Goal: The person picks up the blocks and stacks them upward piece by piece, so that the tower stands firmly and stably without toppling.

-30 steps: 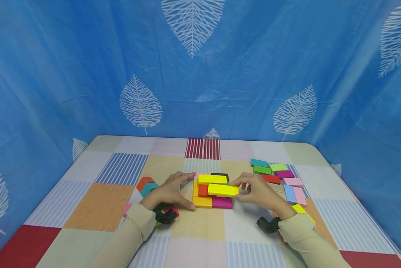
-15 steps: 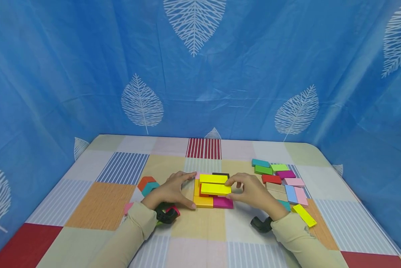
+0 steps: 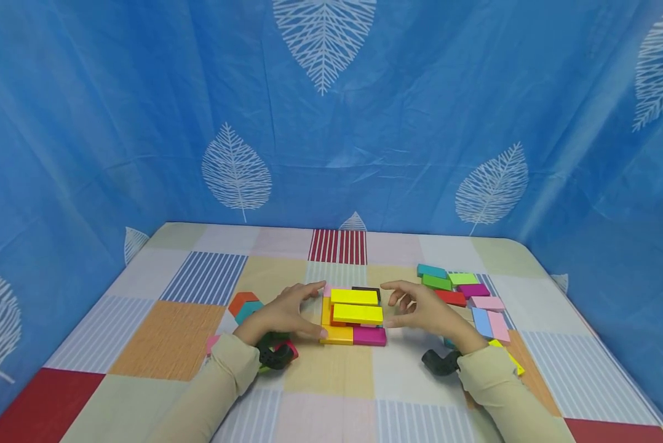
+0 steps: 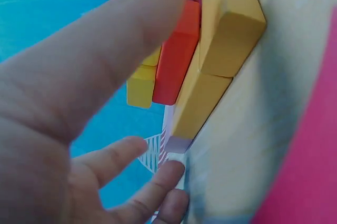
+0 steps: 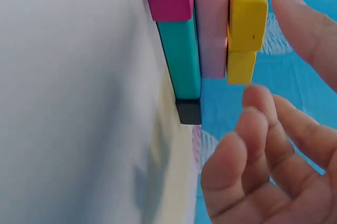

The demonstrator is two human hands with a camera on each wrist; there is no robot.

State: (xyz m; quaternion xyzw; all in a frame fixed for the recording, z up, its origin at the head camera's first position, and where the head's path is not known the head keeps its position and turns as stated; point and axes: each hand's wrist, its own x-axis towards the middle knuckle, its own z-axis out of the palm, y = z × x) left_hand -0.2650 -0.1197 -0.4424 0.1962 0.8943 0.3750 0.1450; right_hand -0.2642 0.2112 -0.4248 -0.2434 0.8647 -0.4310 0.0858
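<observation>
A low stack of coloured blocks stands mid-table. Two yellow blocks lie side by side on top: a front yellow block [image 3: 357,314] and a back yellow block [image 3: 354,297]. Under them show a red block [image 4: 179,53] and a pink block [image 5: 212,24]. The bottom layer includes an orange block [image 3: 337,335], a magenta block [image 3: 369,336], a teal block [image 5: 180,58] and a black block [image 5: 189,112]. My left hand [image 3: 281,314] spans the left side, thumb at the orange block, fingers spread. Off the right end, my right hand [image 3: 424,311] holds nothing, thumb and fingers parted.
Loose blocks lie at the right, among them a green block [image 3: 436,282], a light blue block [image 3: 481,322] and a yellow one partly behind the right sleeve. An orange-red block [image 3: 243,301] and others sit beside my left wrist. A blue curtain [image 3: 331,184] rises behind the table.
The right hand brought the front yellow block leftward onto the stack, alongside the back one, then let go and drew back to the right. The left hand stayed about where it was.
</observation>
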